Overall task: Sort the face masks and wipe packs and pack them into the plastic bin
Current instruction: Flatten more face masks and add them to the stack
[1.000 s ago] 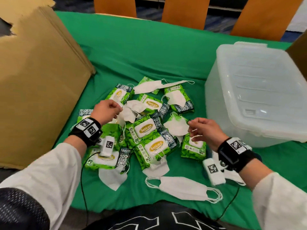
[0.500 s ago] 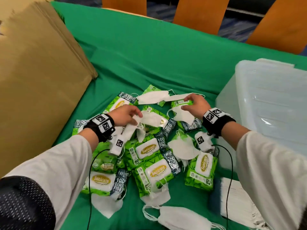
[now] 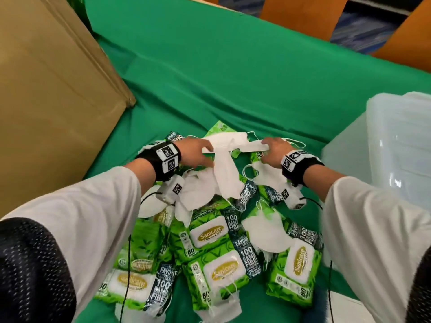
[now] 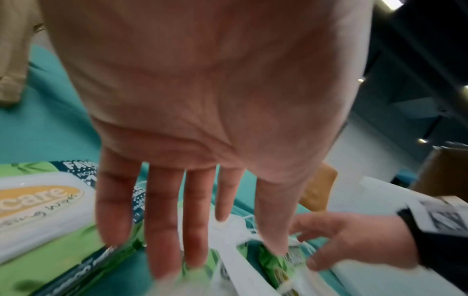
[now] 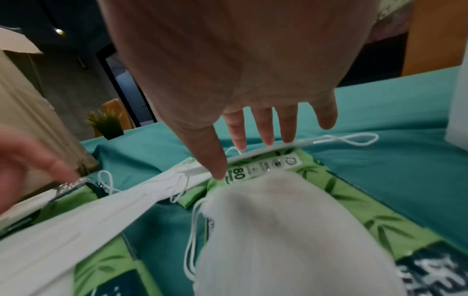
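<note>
Both hands now farther up the pile than half a second ago. Left hand point(image 3: 198, 153) and right hand point(image 3: 272, 151), fingers straight, touch face masks point(image 3: 235, 145) atop wipe packs point(image 3: 210, 234) on the counter point(image 3: 210, 73); plastic bin point(image 3: 401, 145) right.

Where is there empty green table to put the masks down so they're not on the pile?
Bare green cloth lies beyond the pile, between the cardboard box and the plastic bin. A narrower strip runs beside the box. The middle is crowded: wipe packs and face masks overlap, under the left hand and right hand.
</note>
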Available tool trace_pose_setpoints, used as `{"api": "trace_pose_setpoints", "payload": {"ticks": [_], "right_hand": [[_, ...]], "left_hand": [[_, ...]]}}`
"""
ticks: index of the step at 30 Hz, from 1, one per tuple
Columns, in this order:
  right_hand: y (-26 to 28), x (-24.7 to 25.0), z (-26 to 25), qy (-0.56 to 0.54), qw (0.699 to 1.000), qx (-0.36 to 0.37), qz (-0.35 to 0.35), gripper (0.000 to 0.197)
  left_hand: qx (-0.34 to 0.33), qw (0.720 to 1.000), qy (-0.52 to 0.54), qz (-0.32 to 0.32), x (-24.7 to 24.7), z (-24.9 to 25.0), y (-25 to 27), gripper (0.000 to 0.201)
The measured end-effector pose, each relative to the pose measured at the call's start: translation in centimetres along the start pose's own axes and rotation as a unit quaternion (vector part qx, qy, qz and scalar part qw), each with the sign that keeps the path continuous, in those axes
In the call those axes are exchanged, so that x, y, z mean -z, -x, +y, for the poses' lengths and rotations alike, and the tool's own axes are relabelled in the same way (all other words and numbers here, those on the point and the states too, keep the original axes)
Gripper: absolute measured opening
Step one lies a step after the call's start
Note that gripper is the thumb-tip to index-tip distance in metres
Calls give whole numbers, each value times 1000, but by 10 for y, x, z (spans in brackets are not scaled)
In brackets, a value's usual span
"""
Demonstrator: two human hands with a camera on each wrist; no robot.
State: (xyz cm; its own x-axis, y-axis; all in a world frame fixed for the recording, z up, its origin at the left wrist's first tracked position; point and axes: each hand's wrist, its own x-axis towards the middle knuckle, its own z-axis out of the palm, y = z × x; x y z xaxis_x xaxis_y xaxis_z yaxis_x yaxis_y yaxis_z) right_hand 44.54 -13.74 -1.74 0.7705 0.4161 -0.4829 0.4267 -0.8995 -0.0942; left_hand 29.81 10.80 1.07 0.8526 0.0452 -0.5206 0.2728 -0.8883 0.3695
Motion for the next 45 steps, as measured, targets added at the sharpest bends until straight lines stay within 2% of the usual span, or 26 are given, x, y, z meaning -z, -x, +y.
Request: {"api": "trace_pose_setpoints", "payload": {"ticks": [3, 5, 12, 14, 17, 20, 22, 24, 25, 26, 28, 29, 32, 34, 37, 39, 41, 42, 43, 45], "right_hand": [[-10, -9, 9, 0, 1000, -19, 11, 57], [-13, -10, 14, 4, 999, -24, 24, 49], [-17, -12, 22, 66, 997, -37, 28, 43], [-13, -15, 23, 81, 996, -20, 36, 43], [-12, -14, 21, 40, 999, -3, 32, 32], [-7, -5, 19, 14, 998, -14, 57, 13], [-1, 5, 18, -29, 996, -28, 85, 13], [9, 15, 15, -145, 984, -47, 92, 16], [16, 20, 14, -227, 968, -52, 92, 20], [28, 26, 10, -332, 938, -58, 82, 24], [57, 33, 2, -534, 842, -59, 47, 27], [78, 36, -4, -594, 803, -46, 23, 27], [142, 34, -20, -642, 766, -25, -6, 28], [180, 19, -25, -678, 734, -32, -30, 28], [233, -6, -26, -752, 649, -38, -105, 48], [264, -21, -26, -796, 595, -48, -100, 56], [291, -36, -29, -832, 547, -53, -70, 46], [302, -43, -30, -838, 541, -52, -48, 39], [312, -51, -31, -836, 546, -54, -19, 41], [330, -64, -29, -817, 572, -71, 23, 57]], "left_hand": [[27, 990, 91, 103, 14, -12, -34, 41], [39, 983, 103, 148, 17, -15, -56, 34], [106, 991, -21, 84, -22, -13, -96, 67], [122, 986, -62, 97, -34, -11, -96, 62], [121, 980, -79, 136, -40, -7, -90, 41], [131, 974, -23, 185, -27, -1, -80, 30], [130, 967, 81, 202, -12, 1, -66, 32], [111, 944, 226, 211, -1, 3, -49, 32], [97, 923, 305, 212, 3, 7, -38, 33], [85, 894, 386, 211, 6, 12, -24, 32], [63, 834, 510, 200, 8, 24, 4, 17], [55, 815, 543, 193, 6, 30, 22, 10], [30, 784, 596, 169, -6, 48, 74, 10], [2, 760, 634, 146, -19, 62, 111, 20], [-23, 734, 666, 131, -45, 82, 159, 37], [-25, 726, 678, 114, -66, 94, 187, 41], [-15, 718, 689, 94, -90, 103, 209, 38], [-9, 714, 695, 81, -101, 107, 219, 37], [-5, 712, 698, 69, -111, 111, 229, 36], [0, 710, 702, 54, -129, 118, 248, 33]]}}
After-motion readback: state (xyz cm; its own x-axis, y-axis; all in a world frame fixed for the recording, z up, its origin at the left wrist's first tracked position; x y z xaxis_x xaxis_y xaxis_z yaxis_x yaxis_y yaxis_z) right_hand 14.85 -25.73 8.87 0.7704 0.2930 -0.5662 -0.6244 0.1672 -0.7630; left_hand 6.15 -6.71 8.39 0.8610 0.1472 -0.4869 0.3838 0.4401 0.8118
